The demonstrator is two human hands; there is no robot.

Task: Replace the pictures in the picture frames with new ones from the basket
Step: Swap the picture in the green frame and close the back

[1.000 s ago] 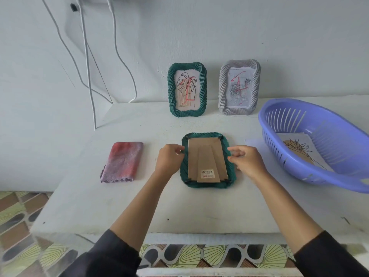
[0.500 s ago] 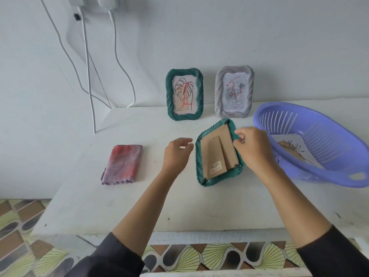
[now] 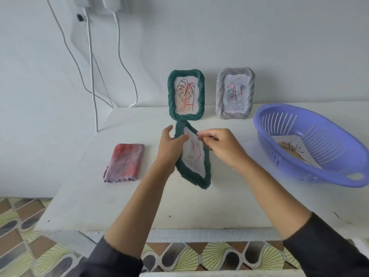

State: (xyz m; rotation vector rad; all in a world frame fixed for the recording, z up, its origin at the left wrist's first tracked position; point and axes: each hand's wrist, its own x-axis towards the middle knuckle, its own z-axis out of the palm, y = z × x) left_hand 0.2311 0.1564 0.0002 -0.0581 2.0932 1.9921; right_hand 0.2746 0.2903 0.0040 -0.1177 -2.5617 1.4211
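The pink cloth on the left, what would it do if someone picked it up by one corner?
The pink cloth would probably flop and unfold: it lies folded in soft layers with a wavy hem. It looks thin, so likely light. Pushed across the table, its fuzzy-looking surface would more likely bunch up than slide.

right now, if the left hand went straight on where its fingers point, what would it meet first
Probably the standing green frame: the left hand, gripping the held frame, points its fingers away toward that frame's lower left corner. Depth is unclear; it might pass just left.
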